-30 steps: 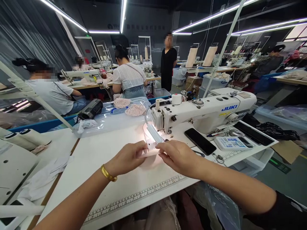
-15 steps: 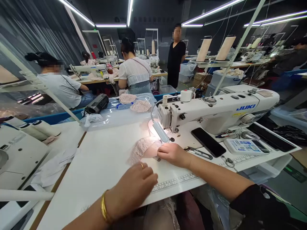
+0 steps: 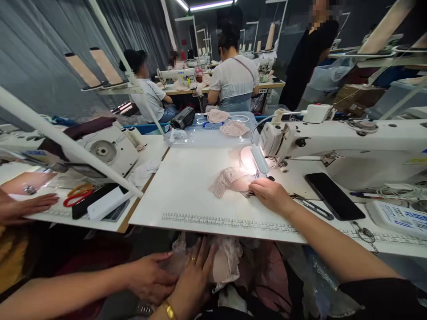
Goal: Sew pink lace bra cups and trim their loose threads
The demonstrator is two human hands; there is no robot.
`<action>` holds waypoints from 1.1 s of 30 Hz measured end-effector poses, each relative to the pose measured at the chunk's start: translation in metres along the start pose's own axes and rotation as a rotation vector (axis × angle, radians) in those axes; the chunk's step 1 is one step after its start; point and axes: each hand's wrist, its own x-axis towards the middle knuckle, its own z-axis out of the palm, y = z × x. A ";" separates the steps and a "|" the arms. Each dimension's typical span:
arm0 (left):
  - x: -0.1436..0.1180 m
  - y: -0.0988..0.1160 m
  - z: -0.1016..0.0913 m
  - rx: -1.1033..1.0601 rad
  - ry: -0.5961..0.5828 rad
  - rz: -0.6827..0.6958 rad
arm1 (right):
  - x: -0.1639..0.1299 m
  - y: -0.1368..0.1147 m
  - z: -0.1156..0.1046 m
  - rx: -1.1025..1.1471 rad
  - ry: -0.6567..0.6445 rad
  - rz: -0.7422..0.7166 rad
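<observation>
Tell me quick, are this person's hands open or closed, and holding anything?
Left hand: open, fingers extended over pale lace-edged fabric.
Right hand: closed, pinching the edge of the lace piece.

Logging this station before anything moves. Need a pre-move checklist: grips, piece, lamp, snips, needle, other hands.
1. Right grip on the lace-trimmed piece: ok, at its right edge.
2. Left grip on that piece: not ok, it is below the table edge at pale fabric.
3. Left grip clear of other people: not ok, a co-worker's hand is right beside it.
4. Lamp lit: ok, bright by the piece.
5. Thread snips apart from the piece: ok, beside the phone.
6. Needle raised: cannot tell, not discernible.
</observation>
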 end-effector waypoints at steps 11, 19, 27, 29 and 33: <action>0.013 -0.001 0.003 0.074 0.038 -0.169 | -0.002 -0.001 -0.005 0.096 -0.019 0.066; 0.023 -0.006 0.002 0.023 0.050 -0.148 | -0.002 -0.001 -0.004 0.104 0.007 0.055; 0.026 0.002 0.009 -0.153 0.118 -0.171 | -0.002 -0.002 -0.007 0.110 0.012 0.070; 0.024 -0.011 0.004 -0.259 0.188 -0.241 | -0.003 -0.004 -0.008 0.130 0.018 0.065; -0.007 -0.053 -0.016 -0.519 0.376 -0.294 | -0.007 -0.003 -0.006 0.166 0.021 0.075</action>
